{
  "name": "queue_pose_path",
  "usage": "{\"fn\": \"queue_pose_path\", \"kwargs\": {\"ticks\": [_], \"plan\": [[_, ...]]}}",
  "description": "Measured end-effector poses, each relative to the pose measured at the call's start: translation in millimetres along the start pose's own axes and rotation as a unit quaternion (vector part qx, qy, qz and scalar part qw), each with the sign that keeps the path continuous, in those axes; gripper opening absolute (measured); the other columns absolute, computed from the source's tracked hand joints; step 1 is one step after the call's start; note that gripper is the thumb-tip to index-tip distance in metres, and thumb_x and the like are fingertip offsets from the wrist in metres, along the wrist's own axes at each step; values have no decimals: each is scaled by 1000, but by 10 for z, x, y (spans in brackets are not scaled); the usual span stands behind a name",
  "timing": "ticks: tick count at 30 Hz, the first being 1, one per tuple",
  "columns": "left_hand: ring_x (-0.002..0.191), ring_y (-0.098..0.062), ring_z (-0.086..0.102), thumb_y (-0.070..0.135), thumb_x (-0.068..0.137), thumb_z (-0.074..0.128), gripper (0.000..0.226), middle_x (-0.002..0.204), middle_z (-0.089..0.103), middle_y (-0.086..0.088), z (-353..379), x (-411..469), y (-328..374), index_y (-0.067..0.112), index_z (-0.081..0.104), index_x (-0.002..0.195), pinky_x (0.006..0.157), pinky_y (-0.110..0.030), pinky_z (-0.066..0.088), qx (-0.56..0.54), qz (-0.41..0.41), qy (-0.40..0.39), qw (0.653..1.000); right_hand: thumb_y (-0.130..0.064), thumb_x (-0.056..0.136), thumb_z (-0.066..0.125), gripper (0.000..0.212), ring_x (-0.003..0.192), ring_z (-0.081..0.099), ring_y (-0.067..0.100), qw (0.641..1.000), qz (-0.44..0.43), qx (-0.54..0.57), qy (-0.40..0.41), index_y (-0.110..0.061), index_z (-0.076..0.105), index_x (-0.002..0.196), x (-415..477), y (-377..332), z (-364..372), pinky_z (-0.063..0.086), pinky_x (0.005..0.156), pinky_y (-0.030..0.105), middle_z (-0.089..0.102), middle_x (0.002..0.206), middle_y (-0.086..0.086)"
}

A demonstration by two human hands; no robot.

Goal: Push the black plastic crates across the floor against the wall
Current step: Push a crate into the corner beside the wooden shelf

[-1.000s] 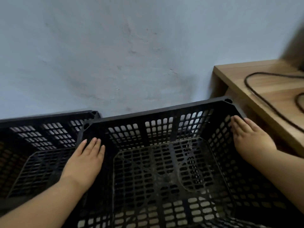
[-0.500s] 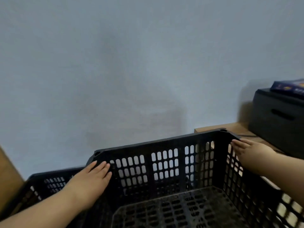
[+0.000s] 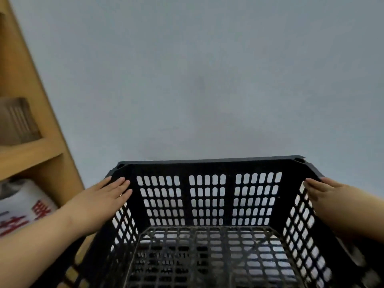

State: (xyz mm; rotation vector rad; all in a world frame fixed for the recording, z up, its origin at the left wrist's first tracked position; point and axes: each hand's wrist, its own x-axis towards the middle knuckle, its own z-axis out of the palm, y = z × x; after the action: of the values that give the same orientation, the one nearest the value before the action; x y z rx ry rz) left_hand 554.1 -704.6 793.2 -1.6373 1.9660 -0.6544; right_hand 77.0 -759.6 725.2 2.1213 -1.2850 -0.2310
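A black plastic crate (image 3: pixel 207 163) with slotted walls fills the lower middle of the head view, its open top facing me. The pale wall shows through the slots in its far side and its floor. My left hand (image 3: pixel 99 202) lies over the crate's left rim near the far corner, fingers wrapped onto it. My right hand (image 3: pixel 330 196) grips the right rim the same way. A second crate is not in view.
A grey-blue wall (image 3: pixel 207 80) stands just beyond the crate. At the left is a wooden shelf unit (image 3: pixel 31 150), holding a brownish box (image 3: pixel 16 121) above and a white bag with red lettering (image 3: pixel 22 208) below.
The crate has come up with both hands still on its rims, and the view has swung upward and left. The second crate, the wooden bench and the black box have left view; the shelf has appeared.
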Motion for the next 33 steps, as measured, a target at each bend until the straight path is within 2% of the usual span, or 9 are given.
{"fn": "queue_pose_path", "kwargs": {"ticks": [6, 11, 14, 18, 21, 22, 26, 29, 33], "plan": [[126, -12, -30, -1, 90, 34, 75, 156, -19, -4, 704, 55, -542, 17, -14, 145, 105, -32, -18, -36, -43, -48, 997, -38, 26, 75, 50, 69, 72, 33, 995, -61, 41, 63, 6, 67, 48, 991, -596, 61, 41, 95, 46, 71, 68, 22], [128, -13, -31, 0, 91, 36, 77, 156, -20, -5, 1516, 312, -938, 17, -15, 145, 106, -32, -18, -67, -33, -59, 995, -37, 63, 67, 51, 120, 55, 36, 993, -105, 18, -54, 3, 72, 95, 1588, -1271, -251, 42, 100, 51, 57, 124, 28], [130, -13, -30, -4, 88, 39, 81, 155, -21, -4, 1938, 559, -1134, 16, -15, 145, 109, -33, -17, -72, -9, -57, 996, -39, 36, 69, 43, 85, 71, 32, 990, -75, 89, -80, -3, 74, 58, 1803, -1680, -199, 56, 71, 45, 71, 84, 27], [141, -20, -22, -8, 86, 38, 82, 156, -20, -7, 2540, 950, -1403, 14, -14, 145, 113, -33, -13, -95, 34, -54, 993, -28, 93, 39, 54, 146, 5, 31, 982, -113, 89, -121, 3, 37, 138, 2114, -2193, -108, 2, 117, 43, 14, 155, 24], [142, -22, -19, -9, 87, 35, 79, 156, -18, -9, 2933, 1233, -1551, 12, -13, 145, 115, -34, -8, -110, 72, -47, 990, -48, 42, 85, 72, 114, 60, 33, 953, -53, 114, -276, 4, 73, 90, 2285, -2483, -123, 43, 96, 47, 64, 114, 27], [143, -23, -18, -7, 88, 33, 75, 156, -17, -10, 3053, 1325, -1585, 11, -12, 146, 116, -35, -8, -120, 78, -47, 989, -47, 28, 88, 71, 102, 66, 32, 976, -29, 104, -189, 1, 75, 78, 2390, -2564, -63, 46, 90, 46, 70, 101, 24], [143, -26, -17, -4, 92, 28, 67, 156, -17, -13, 3388, 1580, -1657, 8, -9, 146, 115, -34, -8, -131, 90, -88, 983, -23, 92, 40, 55, 146, 3, 31, 978, -36, 99, -182, 4, 34, 139, 2629, -2804, 31, -3, 117, 44, 14, 156, 21], [141, -29, 13, 19, 74, 72, 81, 151, 17, -19, 3626, 1687, -1688, 3, 31, 141, 114, -37, 19, -116, 117, -57, 985, -27, 65, 63, 48, 129, 46, 33, 969, 28, 83, -232, 16, 68, 86, 2730, -2975, 222, 5, 115, 45, 64, 116, 27], [114, -28, 54, 22, 1, 90, 100, 107, 70, -16, 4176, 1770, -1616, 10, 72, 99, 109, -36, 18, -96, 92, 40, 990, -18, 59, 31, 48, 146, -6, 26, 981, 36, 152, -120, 4, 72, 65, 2728, -3243, 601, -7, 117, 35, 68, 108, 23]]}}
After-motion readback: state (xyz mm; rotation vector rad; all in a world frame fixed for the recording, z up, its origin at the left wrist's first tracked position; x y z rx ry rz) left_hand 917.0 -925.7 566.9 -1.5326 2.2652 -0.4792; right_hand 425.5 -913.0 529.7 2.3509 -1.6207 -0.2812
